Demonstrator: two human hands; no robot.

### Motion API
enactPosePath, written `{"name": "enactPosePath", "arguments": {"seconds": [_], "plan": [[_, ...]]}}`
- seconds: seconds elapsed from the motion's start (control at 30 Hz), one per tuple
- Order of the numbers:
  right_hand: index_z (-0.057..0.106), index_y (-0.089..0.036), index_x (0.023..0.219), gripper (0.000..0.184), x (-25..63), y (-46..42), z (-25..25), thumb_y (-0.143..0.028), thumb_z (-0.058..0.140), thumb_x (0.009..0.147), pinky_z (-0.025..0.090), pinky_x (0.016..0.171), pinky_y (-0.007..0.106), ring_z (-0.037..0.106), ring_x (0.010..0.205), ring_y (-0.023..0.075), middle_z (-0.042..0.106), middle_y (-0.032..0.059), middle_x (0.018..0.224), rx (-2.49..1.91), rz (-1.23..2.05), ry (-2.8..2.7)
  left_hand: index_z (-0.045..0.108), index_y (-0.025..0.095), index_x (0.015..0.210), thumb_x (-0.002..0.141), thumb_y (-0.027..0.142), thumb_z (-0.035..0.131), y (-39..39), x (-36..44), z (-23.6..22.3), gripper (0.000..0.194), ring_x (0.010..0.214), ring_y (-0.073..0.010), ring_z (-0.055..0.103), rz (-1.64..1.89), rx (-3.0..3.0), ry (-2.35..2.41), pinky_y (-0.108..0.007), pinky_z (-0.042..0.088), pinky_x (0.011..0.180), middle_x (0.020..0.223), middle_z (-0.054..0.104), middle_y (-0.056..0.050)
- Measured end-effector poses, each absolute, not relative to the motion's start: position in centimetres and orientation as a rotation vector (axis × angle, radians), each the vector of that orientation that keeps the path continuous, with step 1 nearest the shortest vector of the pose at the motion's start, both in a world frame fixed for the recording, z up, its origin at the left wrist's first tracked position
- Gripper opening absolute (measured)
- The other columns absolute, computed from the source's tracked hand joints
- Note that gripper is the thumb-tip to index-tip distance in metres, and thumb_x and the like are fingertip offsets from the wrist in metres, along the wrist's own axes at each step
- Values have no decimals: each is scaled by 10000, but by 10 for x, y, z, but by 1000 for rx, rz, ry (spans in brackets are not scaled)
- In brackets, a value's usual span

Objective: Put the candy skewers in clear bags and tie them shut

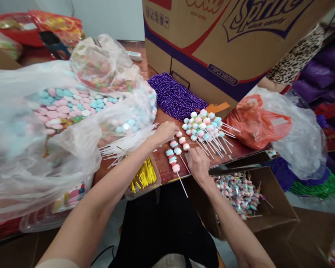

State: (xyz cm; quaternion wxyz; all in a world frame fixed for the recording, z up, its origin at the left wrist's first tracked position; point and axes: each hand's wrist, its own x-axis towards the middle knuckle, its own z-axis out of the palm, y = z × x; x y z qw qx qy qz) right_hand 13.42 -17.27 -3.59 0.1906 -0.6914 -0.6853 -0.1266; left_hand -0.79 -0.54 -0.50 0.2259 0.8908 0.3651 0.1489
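Observation:
My left hand [167, 132] is closed, its fingertips at the top candy of a marshmallow skewer [182, 140]. At that skewer's lower end my right hand [198, 163] is curled shut; its fingers hide the stick. Just left lie two more skewers of pink, blue and white candies, the middle skewer [175, 146] and the front skewer [172, 160], whose stick juts past the table edge. Beyond my right hand is a pile of candy skewers [202, 126]. White sticks [128, 143] are spread beneath my left forearm, by a clear tub of gold twist ties [145, 173].
A large plastic bag of loose candies [64, 108] covers the left side. Purple bead strings [175, 95] lie against a tall carton [190, 33]. An orange-red bag [257, 121] sits at right, near another person's sleeve [298, 54]. An open box of wrapped skewers [237, 193] stands below the table edge.

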Motion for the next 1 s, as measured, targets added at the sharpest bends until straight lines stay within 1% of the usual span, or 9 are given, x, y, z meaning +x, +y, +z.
{"name": "enactPosePath", "arguments": {"seconds": [0.2,0.3,0.4,0.5,0.63,0.7,0.77,0.9,1.0], "plan": [[692,-163,864,253,130,-168,-35,-95,456,925,312,639,311,505,756,202,620,77,780,-1966,-312,-1925,742,165,833,873,124,448,-11,-11,2,300,879,-214,630,230,2677,943,-305,448,811,904,731,-101],[694,-167,907,245,129,-169,-34,-109,458,938,346,660,305,525,771,201,634,76,813,-1949,-236,-1917,741,143,880,901,133,437,-17,-12,5,305,919,-237,642,151,2724,990,-326,451,812,958,727,-131],[689,-179,912,241,128,-173,-33,-152,455,965,392,701,297,560,794,196,647,71,840,-1906,-106,-1903,736,125,862,919,160,445,-24,-16,9,298,918,-261,651,97,2766,1019,-344,457,803,938,719,-154],[689,-186,929,216,129,-179,-30,-183,477,973,430,732,288,605,820,188,668,63,857,-1848,22,-1898,735,123,827,925,185,452,-29,-25,14,306,868,-264,657,121,2751,1060,-356,463,787,904,709,-161],[699,-214,967,198,132,-185,-25,-222,501,977,459,768,288,636,851,183,697,48,863,-1758,107,-1935,747,151,849,891,147,477,-31,-41,21,274,870,-236,655,268,2624,1093,-340,474,815,925,719,-134],[706,-217,956,213,135,-186,-19,-259,500,986,455,775,291,630,842,185,702,50,858,-1753,35,-1923,753,163,885,879,144,491,-31,-47,22,263,892,-228,653,375,2537,1106,-334,479,838,948,730,-118],[713,-207,944,243,141,-183,-11,-280,487,993,440,780,299,613,829,193,704,62,860,-1792,-146,-1868,751,164,909,879,150,493,-32,-53,23,260,900,-223,651,479,2456,1157,-335,483,853,958,734,-108],[724,-186,981,251,156,-173,5,-247,481,982,414,762,319,587,834,221,707,95,895,-1897,-516,-1717,729,156,844,869,156,505,-39,-62,24,225,835,-202,637,646,2308,1278,-324,482,837,884,716,-87],[726,-191,970,227,160,-171,8,-219,500,966,430,757,317,597,848,220,705,93,901,-1887,-498,-1705,686,170,792,848,168,530,-50,-73,26,166,786,-185,610,821,2163,1341,-312,473,796,807,681,-52]]}}
